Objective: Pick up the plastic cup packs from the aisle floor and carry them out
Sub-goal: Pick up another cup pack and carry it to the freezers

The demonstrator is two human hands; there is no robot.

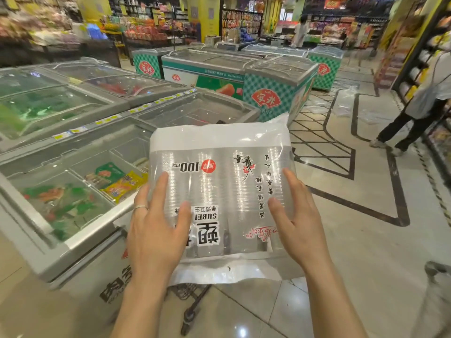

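A clear plastic cup pack (227,172), printed "100 PCS" with upside-down lettering, lies flat in front of me at waist height. My left hand (156,230) lies on its near left part, thumb and forefinger straight on top, the other fingers along the left edge. My right hand (297,223) lies on the near right part in the same way. What bears the pack from below is hidden. More clear packs (341,104) lie on the aisle floor far ahead.
Glass-topped chest freezers (73,152) line my left side and more freezers (275,93) stand ahead. A black cart frame with a wheel (188,315) shows under the pack. A person (419,106) stands by the shelves (415,52) at the right. Tiled floor (366,215) runs ahead on the right.
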